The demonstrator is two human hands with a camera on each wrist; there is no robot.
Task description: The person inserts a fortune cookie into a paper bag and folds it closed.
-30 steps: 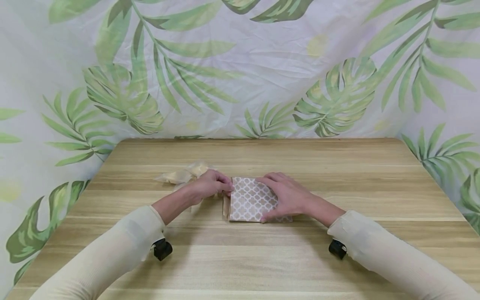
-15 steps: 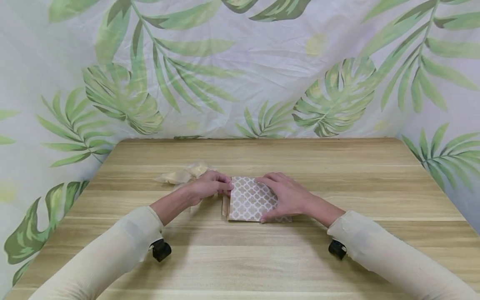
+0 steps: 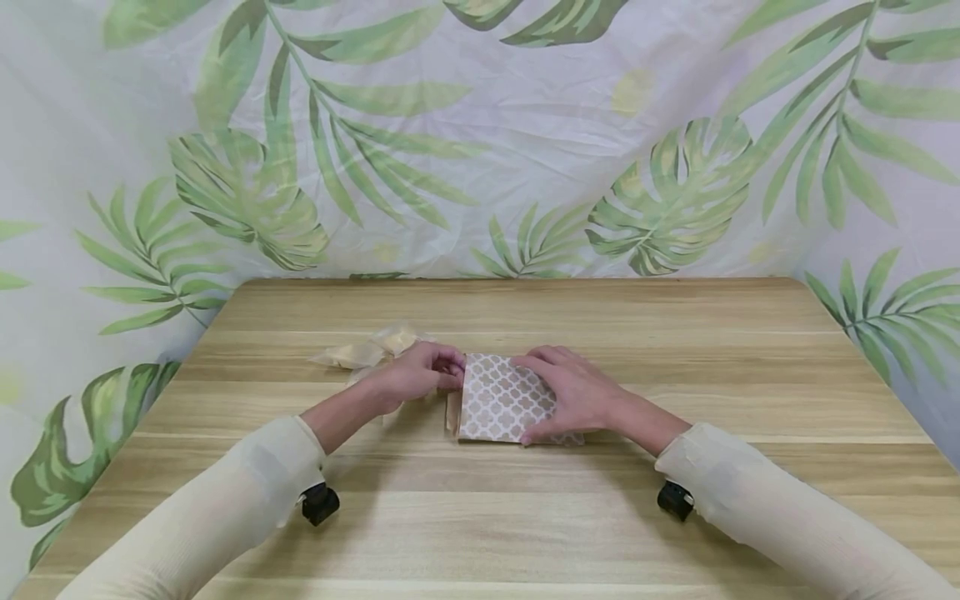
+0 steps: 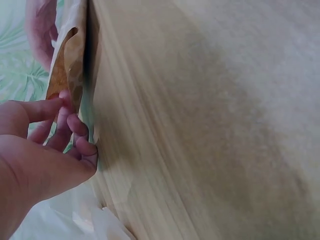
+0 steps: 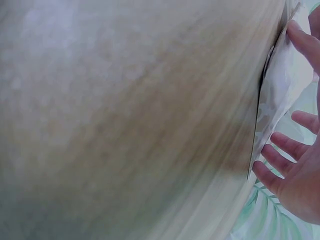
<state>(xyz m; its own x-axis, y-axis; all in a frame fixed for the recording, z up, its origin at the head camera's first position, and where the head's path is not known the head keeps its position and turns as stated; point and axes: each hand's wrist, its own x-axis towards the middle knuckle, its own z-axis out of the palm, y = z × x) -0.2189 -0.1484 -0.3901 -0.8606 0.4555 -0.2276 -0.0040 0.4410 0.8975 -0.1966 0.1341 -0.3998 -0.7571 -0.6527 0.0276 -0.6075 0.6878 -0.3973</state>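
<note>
A flat paper bag point(image 3: 498, 398), tan with a white lattice print, lies on the wooden table between both hands. At its left edge my left hand point(image 3: 416, 375) pinches the paper with curled fingers. The left wrist view shows the bag's mouth point(image 4: 59, 75) gaping a little, brown inside, by the fingertips. My right hand point(image 3: 581, 400) rests across the bag's right part, thumb near the front edge and fingers towards the back. In the right wrist view its fingers point(image 5: 282, 167) are spread along the bag's edge. The palm hides part of the print.
Clear plastic packets point(image 3: 352, 355) with pale yellow contents lie just behind and left of the left hand. The wooden table point(image 3: 495, 533) ends at a leaf-print cloth point(image 3: 525, 125) at the back. Each sleeve carries a small black camera point(image 3: 320, 504).
The left fingers have shifted slightly at the bag's left edge and curl a little differently. The right hand and the bag have stayed nearly in place.
</note>
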